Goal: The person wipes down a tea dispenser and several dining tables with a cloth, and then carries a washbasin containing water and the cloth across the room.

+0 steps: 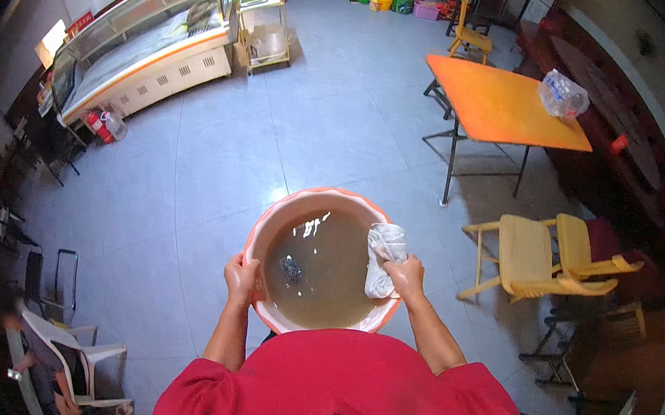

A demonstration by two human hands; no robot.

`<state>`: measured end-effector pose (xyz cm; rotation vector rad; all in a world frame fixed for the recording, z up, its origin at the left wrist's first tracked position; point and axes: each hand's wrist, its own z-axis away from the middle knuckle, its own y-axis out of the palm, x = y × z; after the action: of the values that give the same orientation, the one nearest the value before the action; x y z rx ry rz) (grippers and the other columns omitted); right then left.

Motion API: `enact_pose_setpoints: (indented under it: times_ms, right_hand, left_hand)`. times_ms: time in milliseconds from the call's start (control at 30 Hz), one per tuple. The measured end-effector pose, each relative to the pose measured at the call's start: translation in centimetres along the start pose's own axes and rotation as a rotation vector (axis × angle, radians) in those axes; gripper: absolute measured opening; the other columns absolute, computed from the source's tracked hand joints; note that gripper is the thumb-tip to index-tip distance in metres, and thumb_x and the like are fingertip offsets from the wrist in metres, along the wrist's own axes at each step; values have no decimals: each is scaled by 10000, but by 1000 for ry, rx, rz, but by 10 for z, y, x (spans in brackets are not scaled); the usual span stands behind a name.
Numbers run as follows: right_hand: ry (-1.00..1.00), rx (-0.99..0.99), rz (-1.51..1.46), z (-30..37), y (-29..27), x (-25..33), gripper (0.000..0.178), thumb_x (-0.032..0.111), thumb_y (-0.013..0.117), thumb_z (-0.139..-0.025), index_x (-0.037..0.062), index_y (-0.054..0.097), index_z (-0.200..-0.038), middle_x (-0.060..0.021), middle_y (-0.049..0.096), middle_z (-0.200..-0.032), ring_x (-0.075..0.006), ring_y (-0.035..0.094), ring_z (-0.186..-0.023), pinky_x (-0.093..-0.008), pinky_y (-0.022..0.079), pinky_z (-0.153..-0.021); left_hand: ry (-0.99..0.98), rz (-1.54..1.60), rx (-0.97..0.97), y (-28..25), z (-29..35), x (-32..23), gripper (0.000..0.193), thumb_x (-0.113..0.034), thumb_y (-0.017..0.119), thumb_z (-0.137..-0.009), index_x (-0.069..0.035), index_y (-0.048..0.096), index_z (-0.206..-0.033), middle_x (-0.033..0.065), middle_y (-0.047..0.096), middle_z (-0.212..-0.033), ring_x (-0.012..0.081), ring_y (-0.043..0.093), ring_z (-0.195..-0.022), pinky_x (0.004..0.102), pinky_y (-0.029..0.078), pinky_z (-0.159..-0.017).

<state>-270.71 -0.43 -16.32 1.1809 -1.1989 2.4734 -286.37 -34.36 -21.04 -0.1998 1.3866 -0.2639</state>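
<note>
A wide basin (337, 194) with a white inside and a wavy orange rim is held in front of my body, above the floor. Murky brownish water (334, 265) fills much of it. Toward the left side of the water sits a dark grey, rough clump (290, 268), whose kind I cannot make out. My left hand (241, 279) is closed on the basin's left rim, thumb over the edge. On the right rim, my right hand (405, 276) is closed on a folded white cloth (383, 264), pressing it against the basin; its lower fingers are hidden.
An orange folding table (500, 104) with a plastic-wrapped bundle (563, 94) stands ahead right. Wooden chairs (526, 254) are at the right. A glass display cooler (154, 48) and a trolley (266, 36) stand far left. A person sits in a white chair (79, 343) at lower left.
</note>
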Motion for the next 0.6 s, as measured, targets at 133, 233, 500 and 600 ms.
enact_pose_setpoints:
  times_ms: [133, 233, 500, 600]
  right_hand:
    - [-22, -87, 31, -107, -6, 62, 438, 258, 713, -576, -51, 672, -884, -206, 682, -873, -308, 669, -839, -376, 500, -752]
    - [26, -102, 34, -164, -4, 85, 445, 269, 720, -576, -50, 677, -883, -203, 685, -870, -304, 670, -839, -374, 500, -747]
    - [26, -209, 7, -346, -3, 157, 403, 248, 703, -613, -16, 692, -917, -156, 693, -852, -243, 666, -807, -345, 490, -723]
    - [47, -230, -18, -407, -9, 182, 423, 248, 705, -615, -37, 678, -927, -175, 683, -881, -270, 655, -830, -356, 485, -740]
  left_hand:
    - [-101, 30, -10, 60, -90, -54, 326, -99, 616, -712, 58, 645, -996, 109, 674, -837, 157, 623, -714, 306, 512, -656]
    - [-66, -39, -19, 92, -150, -72, 326, -107, 610, -712, 62, 645, -988, 111, 677, -836, 172, 626, -717, 312, 511, -662]
    - [10, -99, 134, 216, -359, -123, 341, -117, 602, -719, 54, 642, -1012, 115, 661, -801, 184, 618, -699, 321, 497, -652]
    - [76, -173, 141, 251, -417, -178, 352, -123, 599, -727, 41, 642, -1036, 115, 667, -825, 185, 623, -707, 324, 503, -669]
